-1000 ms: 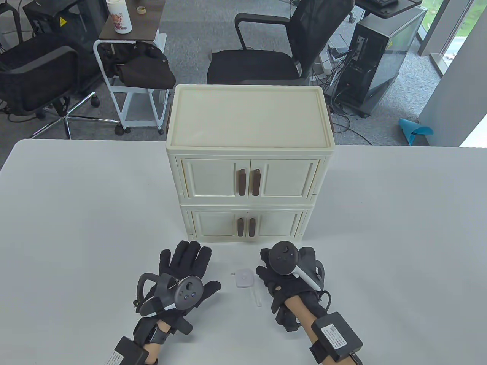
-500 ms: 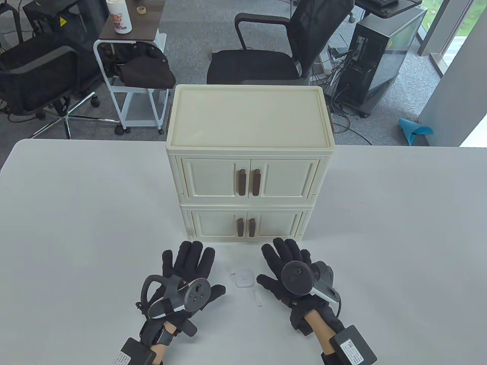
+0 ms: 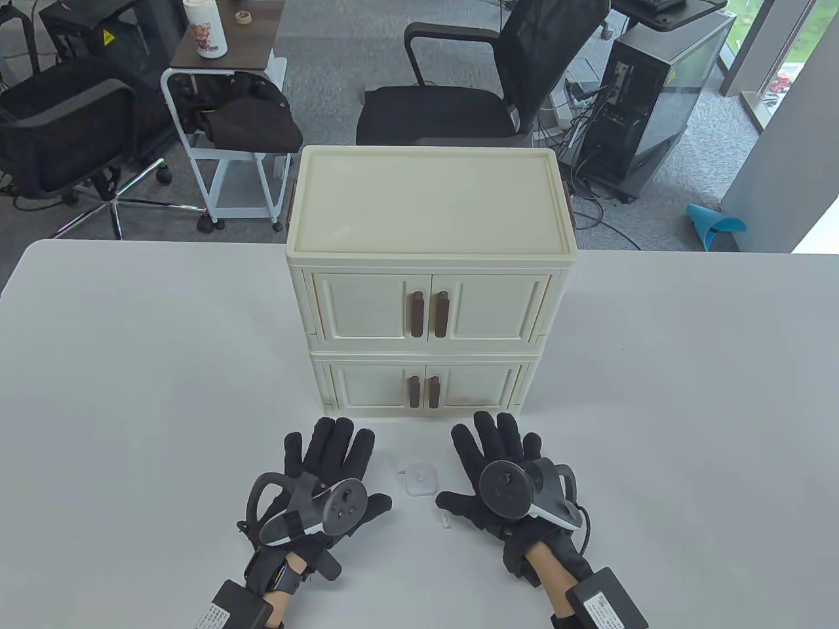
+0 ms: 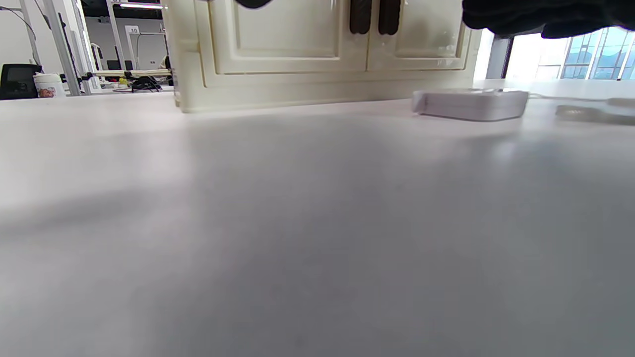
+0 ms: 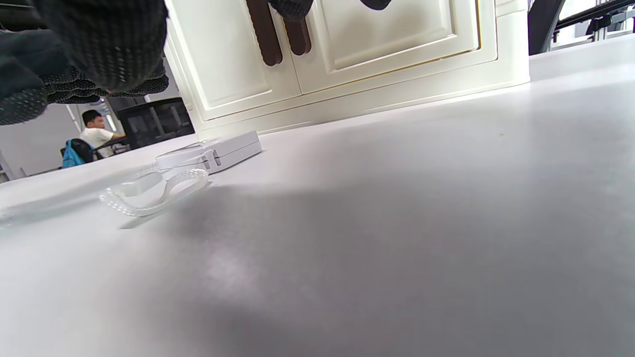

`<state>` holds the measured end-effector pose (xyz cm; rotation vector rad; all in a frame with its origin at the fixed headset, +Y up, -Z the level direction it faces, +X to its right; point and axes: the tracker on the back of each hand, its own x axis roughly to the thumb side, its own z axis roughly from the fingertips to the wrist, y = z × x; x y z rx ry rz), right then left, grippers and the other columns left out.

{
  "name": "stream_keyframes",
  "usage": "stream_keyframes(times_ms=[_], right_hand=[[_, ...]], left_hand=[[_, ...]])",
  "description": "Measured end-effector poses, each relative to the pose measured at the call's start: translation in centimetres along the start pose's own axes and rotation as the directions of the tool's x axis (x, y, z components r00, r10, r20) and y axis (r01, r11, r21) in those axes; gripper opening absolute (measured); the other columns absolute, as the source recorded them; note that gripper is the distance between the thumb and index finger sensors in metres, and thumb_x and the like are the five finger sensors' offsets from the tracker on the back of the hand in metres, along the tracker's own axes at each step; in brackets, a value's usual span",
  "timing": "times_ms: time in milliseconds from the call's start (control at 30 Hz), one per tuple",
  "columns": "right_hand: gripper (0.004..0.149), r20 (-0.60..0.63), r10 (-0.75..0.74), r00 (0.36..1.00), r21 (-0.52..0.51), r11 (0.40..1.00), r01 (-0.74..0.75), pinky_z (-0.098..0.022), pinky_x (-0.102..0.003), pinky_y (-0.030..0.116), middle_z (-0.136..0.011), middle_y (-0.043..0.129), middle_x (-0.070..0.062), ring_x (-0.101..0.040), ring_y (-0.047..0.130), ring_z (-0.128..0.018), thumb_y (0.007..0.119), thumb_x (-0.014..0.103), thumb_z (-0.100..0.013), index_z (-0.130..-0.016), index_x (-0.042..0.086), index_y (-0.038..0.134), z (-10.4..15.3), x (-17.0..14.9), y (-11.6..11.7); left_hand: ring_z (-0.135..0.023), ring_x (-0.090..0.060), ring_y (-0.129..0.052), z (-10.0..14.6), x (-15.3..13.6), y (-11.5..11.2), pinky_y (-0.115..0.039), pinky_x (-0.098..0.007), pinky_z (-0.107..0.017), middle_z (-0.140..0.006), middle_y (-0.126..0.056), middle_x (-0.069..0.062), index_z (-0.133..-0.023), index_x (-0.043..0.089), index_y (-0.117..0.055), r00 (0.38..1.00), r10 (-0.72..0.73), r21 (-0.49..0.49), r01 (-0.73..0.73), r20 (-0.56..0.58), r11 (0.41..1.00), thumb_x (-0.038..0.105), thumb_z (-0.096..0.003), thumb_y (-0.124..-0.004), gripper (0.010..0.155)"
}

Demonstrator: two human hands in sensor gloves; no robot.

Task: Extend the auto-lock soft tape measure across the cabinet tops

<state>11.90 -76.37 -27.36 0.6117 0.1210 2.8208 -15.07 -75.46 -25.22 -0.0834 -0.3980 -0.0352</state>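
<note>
From the table view, the left hand (image 3: pixel 321 481) lies palm down on the white worktop (image 3: pixel 131 393), its fingers (image 3: pixel 331 439) spread apart and straight, holding nothing. The right hand (image 3: pixel 501 472) lies the same way, fingers (image 3: pixel 498 432) splayed and flat, gripping nothing. The tape measure (image 3: pixel 419 478), a small white square case, sits on the worktop between the two hands, just inside both thumbs and apart from them. Its white loop strap (image 3: pixel 444 517) trails from the case toward the right thumb and ends just beside it; whether the two touch cannot be told. The cream cabinet (image 3: pixel 429 275), two stacked units with dark brown door handles, stands just beyond the fingertips of both hands.

In the left wrist view, dark glove fingers (image 4: pixel 545 17) hang in at the top right corner. The tape measure (image 4: pixel 471 104) lies flat on the worktop (image 4: pixel 297 223) below and beyond them, with the lower cabinet (image 4: pixel 317 49) doors behind it.

In the right wrist view, gloved fingers (image 5: pixel 99 44) fill the top left corner, raised off the worktop (image 5: pixel 397 223). The tape measure (image 5: pixel 223 151) rests below them, its loop strap (image 5: pixel 158 193) curled on the surface nearer the camera, and the cabinet (image 5: pixel 372 54) base rises directly behind.
</note>
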Motion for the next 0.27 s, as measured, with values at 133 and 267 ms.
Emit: stream_keyframes(times_ms=[133, 267], right_hand=[[0.093, -0.002, 0.003, 1.000, 0.001, 1.000, -0.003, -0.064, -0.082, 0.023, -0.123, 0.017, -0.024, -0.059, 0.015, -0.107, 0.076, 0.067, -0.051, -0.116, 0.020, 0.030, 0.08, 0.07, -0.07], [0.093, 0.000, 0.013, 1.000, -0.009, 1.000, -0.013, -0.064, -0.082, 0.023, -0.123, 0.017, -0.025, -0.059, 0.015, -0.107, 0.076, 0.066, -0.051, -0.116, 0.020, 0.031, 0.07, 0.11, -0.07]], left_hand=[[-0.118, -0.050, -0.031, -0.04, 0.10, -0.09, -0.034, -0.078, -0.074, -0.129, -0.025, -0.023, -0.122, 0.017, -0.021, 1.000, 0.001, -0.013, 0.000, 0.007, 1.000, 0.079, -0.0533, -0.049, 0.096], [-0.118, -0.050, -0.031, -0.02, 0.14, -0.02, -0.034, -0.078, -0.074, -0.129, -0.025, -0.023, -0.122, 0.017, -0.021, 1.000, -0.001, -0.012, 0.002, 0.008, 1.000, 0.079, -0.0533, -0.049, 0.096]])
